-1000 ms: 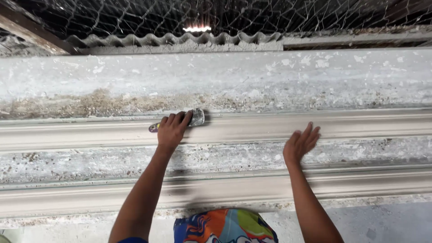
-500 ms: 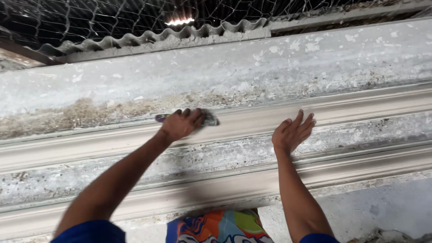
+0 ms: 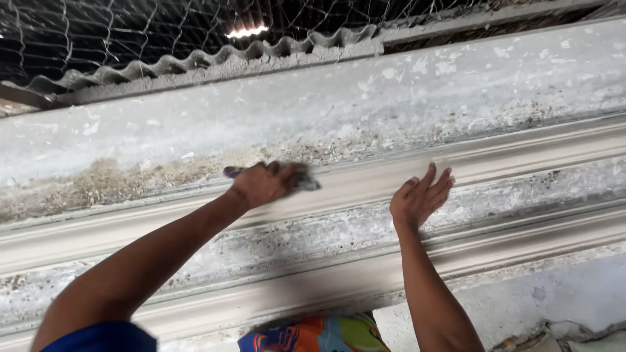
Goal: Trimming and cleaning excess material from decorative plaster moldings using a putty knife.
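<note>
My left hand (image 3: 264,184) grips a small tool with a purple handle (image 3: 231,172) and a grey blade or brush end (image 3: 308,184), pressed against the upper grey moulding (image 3: 521,153) that runs across the wall. My right hand (image 3: 419,197) lies flat and open on the same moulding, fingers spread, a little to the right of the tool. A second, lower moulding (image 3: 521,238) runs parallel below both hands. The tool end is blurred, so its exact kind is unclear.
Above the mouldings is a rough, stained plaster wall (image 3: 391,98). A corrugated roof edge (image 3: 195,62) and wire mesh (image 3: 98,32) sit above it. A colourful patterned cloth (image 3: 313,334) shows at the bottom, and debris lies at the bottom right (image 3: 574,336).
My view has swung and tilted, so the mouldings now slope. My left hand with the tool has stayed on the upper moulding, and my right hand remains flat beside it.
</note>
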